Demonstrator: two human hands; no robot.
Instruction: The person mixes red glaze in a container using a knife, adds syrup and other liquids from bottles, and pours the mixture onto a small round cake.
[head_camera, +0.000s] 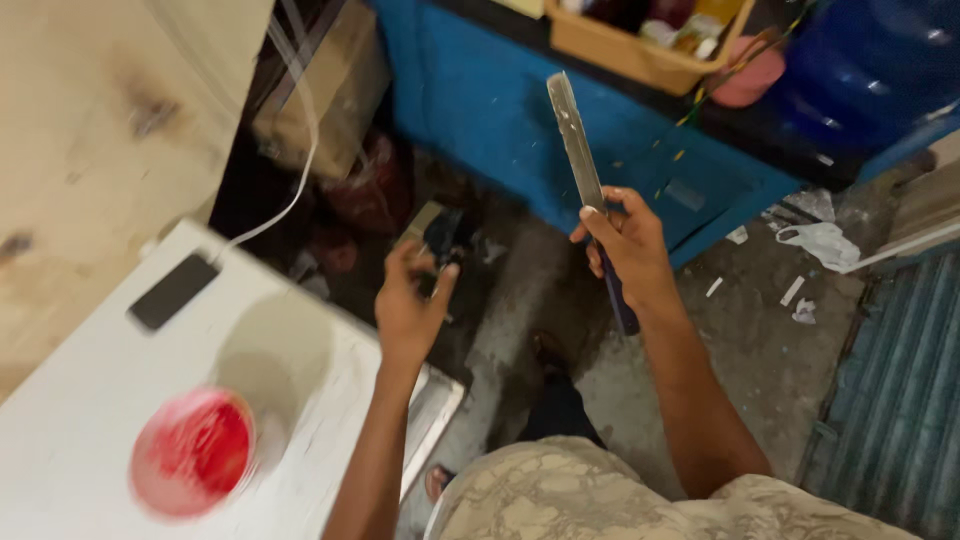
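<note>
Two hands: file (577, 145), dark block (441, 236)

White table (300, 400) — phone (173, 291), red bowl (192, 452)

Dim light. Grey concrete floor (760, 350) strewn with paper scraps (793, 291). Blue cabinet (480, 90) behind, orange crate (620, 50) on top. White bench (90, 440) left, plywood wall (90, 120) beyond. Corrugated sheet (900, 400) right.

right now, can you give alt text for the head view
The right hand grips a long flat metal blade with a dark handle, pointing up, while the left hand holds a small dark object. A round red lid sits blurred on a white table.
</note>
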